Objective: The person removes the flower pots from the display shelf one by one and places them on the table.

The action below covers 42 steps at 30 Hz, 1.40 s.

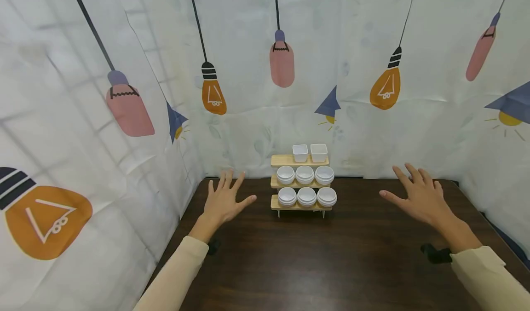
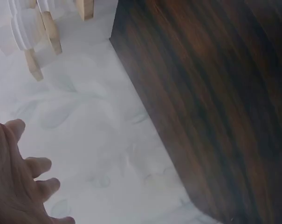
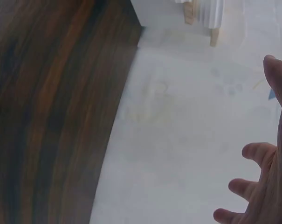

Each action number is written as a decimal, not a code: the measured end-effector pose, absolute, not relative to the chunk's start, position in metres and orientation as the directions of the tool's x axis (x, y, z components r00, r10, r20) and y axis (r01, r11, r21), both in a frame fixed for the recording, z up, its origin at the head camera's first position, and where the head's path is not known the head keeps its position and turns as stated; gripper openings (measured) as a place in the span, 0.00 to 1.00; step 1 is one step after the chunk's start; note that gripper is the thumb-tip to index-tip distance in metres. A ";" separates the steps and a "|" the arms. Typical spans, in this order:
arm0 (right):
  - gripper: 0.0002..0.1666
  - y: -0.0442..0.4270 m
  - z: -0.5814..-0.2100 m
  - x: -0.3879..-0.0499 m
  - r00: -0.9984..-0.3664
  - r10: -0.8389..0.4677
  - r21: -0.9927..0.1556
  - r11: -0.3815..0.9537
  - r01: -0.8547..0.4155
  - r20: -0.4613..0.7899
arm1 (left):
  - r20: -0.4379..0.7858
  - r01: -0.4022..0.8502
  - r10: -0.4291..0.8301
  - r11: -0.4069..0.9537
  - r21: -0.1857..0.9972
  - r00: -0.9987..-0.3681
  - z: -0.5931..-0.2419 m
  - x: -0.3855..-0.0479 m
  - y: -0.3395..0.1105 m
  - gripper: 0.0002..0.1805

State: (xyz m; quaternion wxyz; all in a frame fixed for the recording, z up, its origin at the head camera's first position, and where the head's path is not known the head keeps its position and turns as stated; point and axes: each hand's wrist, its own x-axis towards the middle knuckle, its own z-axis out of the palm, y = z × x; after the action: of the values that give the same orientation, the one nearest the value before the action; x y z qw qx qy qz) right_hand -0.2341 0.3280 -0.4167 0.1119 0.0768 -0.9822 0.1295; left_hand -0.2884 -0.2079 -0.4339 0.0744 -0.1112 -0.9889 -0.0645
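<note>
My left hand (image 1: pixel 223 201) hovers over the table's left side with its fingers spread, holding nothing. On the far right my right hand (image 1: pixel 423 199) is held up the same way, fingers apart and nothing in them. Between the two hands, at the back of the table, stands a three-tier wooden rack (image 1: pixel 281 160). White round bowls (image 1: pixel 307 196) stand in stacks on its lower two tiers, and two white square bowls (image 1: pixel 319 152) sit on the top tier at the right. The left hand is the nearer one to the rack; neither touches it.
The dark wooden table (image 1: pixel 306 260) reaches back to a white cloth backdrop (image 1: pixel 248 131) printed with lamps and bulbs. The cloth also hangs along the left and right sides. A dark band (image 1: pixel 436 254) sits at the right wrist.
</note>
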 end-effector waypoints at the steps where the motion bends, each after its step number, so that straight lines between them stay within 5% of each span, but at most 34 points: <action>1: 0.57 0.326 -0.418 -0.233 -0.961 -0.123 -0.245 0.952 -0.185 0.247 | 0.163 0.232 0.211 0.965 0.120 -0.964 -0.435 -0.287 -0.207 0.51; 24: 0.42 0.289 -0.432 -0.226 -0.920 -0.204 -0.558 0.744 -0.368 0.334 | 0.332 0.282 0.122 0.824 0.492 -0.935 -0.484 -0.275 -0.171 0.40; 42: 0.36 0.254 -0.429 -0.245 -0.921 -0.186 -0.685 0.622 -0.379 0.341 | 0.310 0.273 -0.014 0.440 0.856 -0.951 -0.505 -0.282 -0.145 0.27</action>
State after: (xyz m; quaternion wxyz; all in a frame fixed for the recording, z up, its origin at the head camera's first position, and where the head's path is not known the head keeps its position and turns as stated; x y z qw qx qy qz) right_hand -0.2449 0.2542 -0.4294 0.1193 0.1585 -0.8926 0.4048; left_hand -0.2824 -0.1448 -0.5046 0.1366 -0.0773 -0.8374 -0.5235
